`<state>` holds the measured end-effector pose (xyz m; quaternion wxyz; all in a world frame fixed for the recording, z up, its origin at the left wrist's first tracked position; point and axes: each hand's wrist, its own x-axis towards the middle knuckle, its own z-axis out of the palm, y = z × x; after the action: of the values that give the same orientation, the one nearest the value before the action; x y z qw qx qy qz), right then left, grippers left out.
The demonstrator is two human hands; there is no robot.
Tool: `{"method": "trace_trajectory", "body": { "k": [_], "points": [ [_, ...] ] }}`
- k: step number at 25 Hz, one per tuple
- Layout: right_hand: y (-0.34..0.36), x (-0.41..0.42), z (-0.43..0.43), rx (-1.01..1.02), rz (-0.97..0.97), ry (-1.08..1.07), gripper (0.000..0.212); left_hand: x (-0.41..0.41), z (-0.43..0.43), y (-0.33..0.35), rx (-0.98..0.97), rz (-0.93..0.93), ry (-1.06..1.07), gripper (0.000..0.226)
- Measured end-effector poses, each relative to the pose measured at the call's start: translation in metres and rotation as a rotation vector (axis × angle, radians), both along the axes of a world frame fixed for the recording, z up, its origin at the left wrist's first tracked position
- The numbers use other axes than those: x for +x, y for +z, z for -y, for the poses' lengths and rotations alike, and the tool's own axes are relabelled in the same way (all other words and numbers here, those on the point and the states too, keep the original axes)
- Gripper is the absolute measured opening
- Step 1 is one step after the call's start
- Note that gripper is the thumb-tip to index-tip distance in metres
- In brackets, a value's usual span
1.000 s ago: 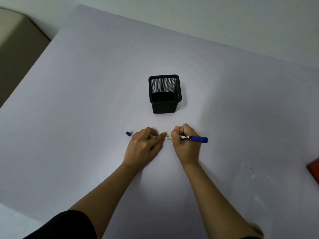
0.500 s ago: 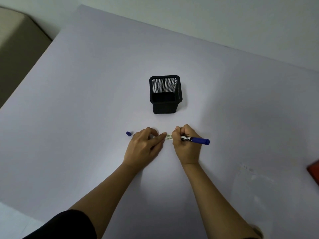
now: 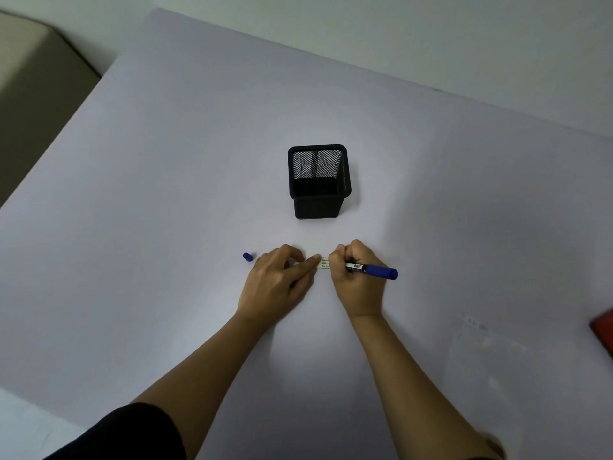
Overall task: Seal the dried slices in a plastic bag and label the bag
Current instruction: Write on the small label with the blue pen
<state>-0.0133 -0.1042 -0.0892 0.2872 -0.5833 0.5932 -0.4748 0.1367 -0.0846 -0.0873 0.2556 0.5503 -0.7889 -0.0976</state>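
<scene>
A small white label (image 3: 324, 263) with printed lines lies on the white table (image 3: 166, 194). My left hand (image 3: 277, 282) presses its left end down with the fingertips. My right hand (image 3: 358, 280) is shut on a blue marker (image 3: 373, 270), its tip hidden by my fingers at the label. The marker's blue cap (image 3: 247, 256) lies loose on the table to the left of my left hand. A clear plastic bag (image 3: 491, 356) lies flat at the lower right, apart from both hands; its contents are hard to make out.
A black mesh pen holder (image 3: 318, 184) stands upright just beyond my hands. A red object (image 3: 603, 330) shows at the right edge. A beige surface (image 3: 30, 94) lies past the table's left edge.
The marker's back end has shifted slightly to the right and down in my right hand. My left hand stays on the label.
</scene>
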Motion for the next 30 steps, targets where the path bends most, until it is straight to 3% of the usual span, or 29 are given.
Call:
{"method": "trace_trajectory", "body": {
  "k": [13, 30],
  "points": [
    [-0.0001, -0.0002, 0.0003, 0.011, -0.057, 0.001, 0.030, -0.0004, 0.0001, -0.0009, 0.019, 0.000, 0.007, 0.027],
    [-0.0010, 0.0005, 0.0000, 0.005, 0.011, -0.013, 0.024, -0.0007, 0.0002, 0.0011, 0.008, -0.014, 0.004, 0.027]
  ]
}}
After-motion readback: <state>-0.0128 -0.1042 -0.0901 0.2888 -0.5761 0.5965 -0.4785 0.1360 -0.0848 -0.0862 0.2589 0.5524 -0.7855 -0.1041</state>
